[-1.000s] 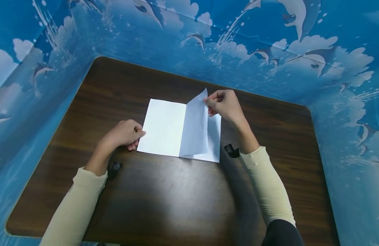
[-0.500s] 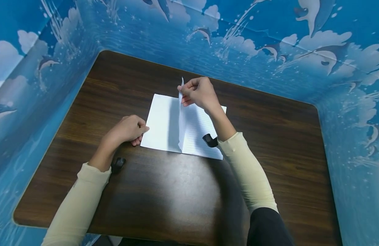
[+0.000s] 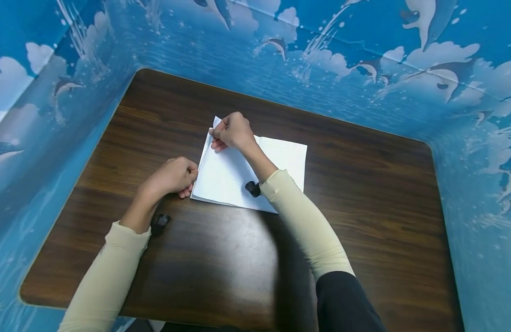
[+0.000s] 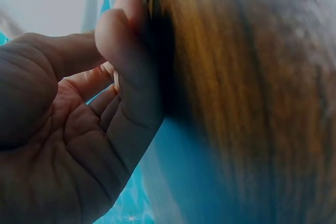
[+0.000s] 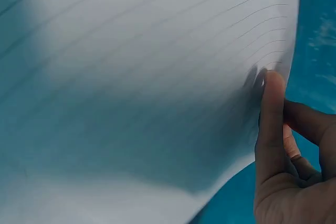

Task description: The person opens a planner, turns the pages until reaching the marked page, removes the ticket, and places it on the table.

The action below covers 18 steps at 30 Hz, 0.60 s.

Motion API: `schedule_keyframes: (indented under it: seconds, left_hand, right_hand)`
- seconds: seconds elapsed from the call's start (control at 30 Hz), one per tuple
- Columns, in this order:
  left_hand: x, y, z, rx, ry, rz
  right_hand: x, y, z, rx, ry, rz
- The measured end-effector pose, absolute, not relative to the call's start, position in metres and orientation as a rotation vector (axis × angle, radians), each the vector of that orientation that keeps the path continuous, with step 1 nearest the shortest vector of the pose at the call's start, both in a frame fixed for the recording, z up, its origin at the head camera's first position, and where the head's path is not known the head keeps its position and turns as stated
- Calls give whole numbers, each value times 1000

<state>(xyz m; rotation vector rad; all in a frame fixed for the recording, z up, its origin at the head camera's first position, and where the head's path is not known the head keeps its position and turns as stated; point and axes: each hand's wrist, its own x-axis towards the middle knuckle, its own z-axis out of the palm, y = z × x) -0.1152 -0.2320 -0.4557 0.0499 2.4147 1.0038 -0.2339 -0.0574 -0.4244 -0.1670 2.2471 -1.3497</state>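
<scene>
An open notebook (image 3: 286,154) with white pages lies mid-table. My right hand (image 3: 234,131) pinches the outer edge of a lined page (image 5: 157,51) between thumb and fingers, near its far left corner. That page now lies over the notebook's left side, its corner still raised. At the left edge of the notebook, my left hand (image 3: 172,177) holds the edge between thumb and curled fingers. In the left wrist view the thumb and index finger of this left hand (image 4: 79,103) come together beside the tabletop; the notebook's edge there is hardly visible.
The dark wooden table (image 3: 363,184) has rounded corners. A blue curtain (image 3: 255,87) printed with dolphins and clouds surrounds its far and side edges. Small black wrist cameras, one at the left wrist (image 3: 161,222), sit by both cuffs.
The right hand has carried the page from the right side, through upright, over to the left side of the notebook. The left hand has stayed at the left edge.
</scene>
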Motion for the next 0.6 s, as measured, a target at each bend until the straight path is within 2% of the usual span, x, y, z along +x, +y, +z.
schedule_keyframes:
  seconds: [0.3, 0.6]
  left_hand:
    - [-116, -235, -456, 96, 2374, 983]
    - [-120, -244, -454, 84, 2221, 1142]
  right_hand:
    - [-236, -68, -461, -77, 2187, -1330]
    - [-238, -65, -459, -97, 2076, -1394]
